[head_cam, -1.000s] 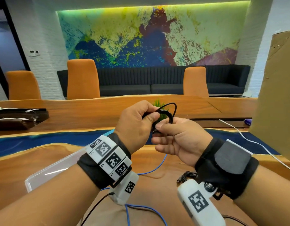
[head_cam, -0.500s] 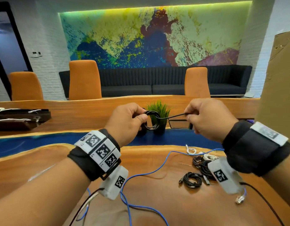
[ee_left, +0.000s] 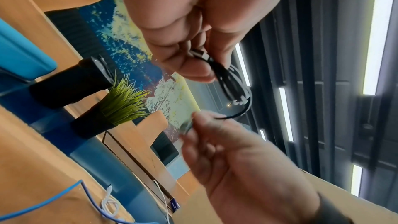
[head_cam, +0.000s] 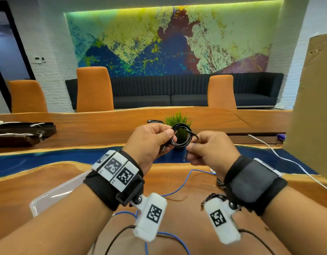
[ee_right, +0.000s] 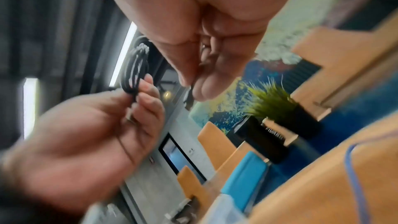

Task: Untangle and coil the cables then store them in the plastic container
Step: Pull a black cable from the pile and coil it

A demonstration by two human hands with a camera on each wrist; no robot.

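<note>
Wood-and-blue table [head_cam: 48, 183]; mural [head_cam: 170, 43], orange chairs [head_cam: 93, 89].

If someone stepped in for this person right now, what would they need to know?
Left hand grips the coiled black cable in the air; right hand pinches its loose end. The plastic container lies on the table at lower left. The blue cable lies uncoiled on the table.
Done: the black coil is nearly wound.
Left: finish it, put it in the container, then coil and store the rest.
</note>
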